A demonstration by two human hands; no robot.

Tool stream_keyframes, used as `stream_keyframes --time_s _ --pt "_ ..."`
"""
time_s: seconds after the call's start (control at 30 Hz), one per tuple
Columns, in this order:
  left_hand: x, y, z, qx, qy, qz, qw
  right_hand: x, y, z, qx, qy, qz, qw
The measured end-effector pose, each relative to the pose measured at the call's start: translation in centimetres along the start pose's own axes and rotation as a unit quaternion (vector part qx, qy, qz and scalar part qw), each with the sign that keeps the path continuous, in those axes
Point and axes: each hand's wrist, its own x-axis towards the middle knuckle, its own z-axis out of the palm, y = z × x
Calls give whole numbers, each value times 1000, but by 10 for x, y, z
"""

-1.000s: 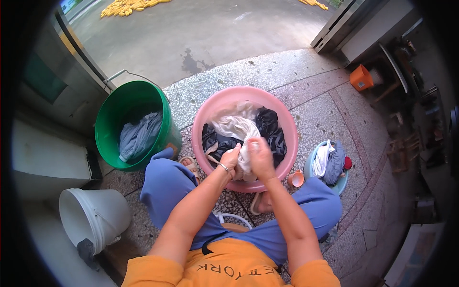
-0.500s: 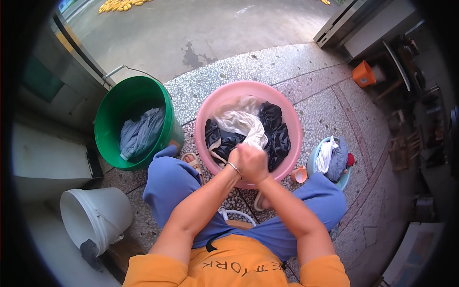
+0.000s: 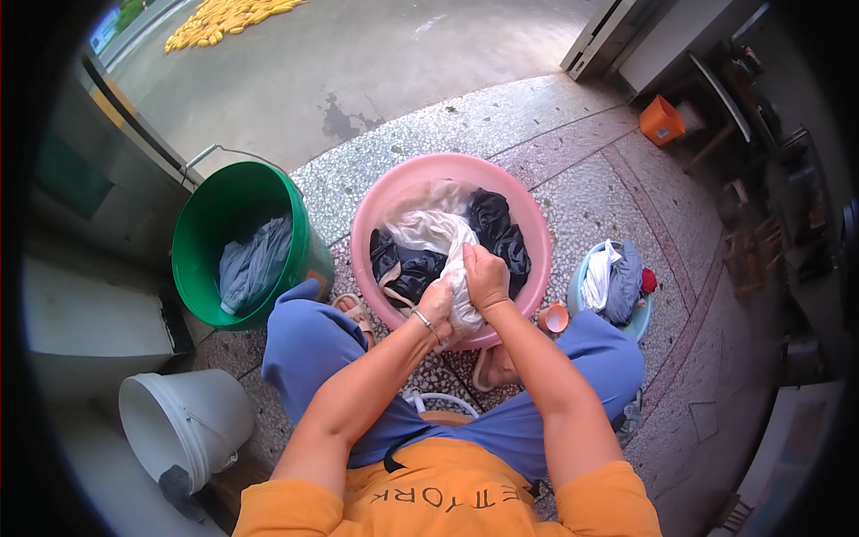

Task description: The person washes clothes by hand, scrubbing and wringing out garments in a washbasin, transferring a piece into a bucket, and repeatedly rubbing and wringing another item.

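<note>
"Where's the white cloth (image 3: 423, 229)?"
"Mostly inside the pink basin (image 3: 361, 242), its near end running between both hands."
"Holding it?"
"Yes. The left hand (image 3: 436, 307) grips it nearer the basin's near rim; the right hand (image 3: 486, 277) clasps it farther in, beside black garments (image 3: 490, 216)."

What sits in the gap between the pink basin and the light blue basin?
The head view shows a small orange cup between the pink basin and the light blue basin, with speckled floor beyond it.
</note>
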Motion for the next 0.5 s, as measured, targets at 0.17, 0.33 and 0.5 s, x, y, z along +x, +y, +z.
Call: stream_keyframes --time_s 0.17,0.33,0.5 --pt "-5 15 -6 210 13 41 977 -1 8 6 -46 23 -17 999" --pt "-10 38 -6 881 92 254 388 29 14 -7 66 -105 7 992" --pt "-24 64 -7 497 -137 76 854 50 -21 -18 282 -219 28 934"
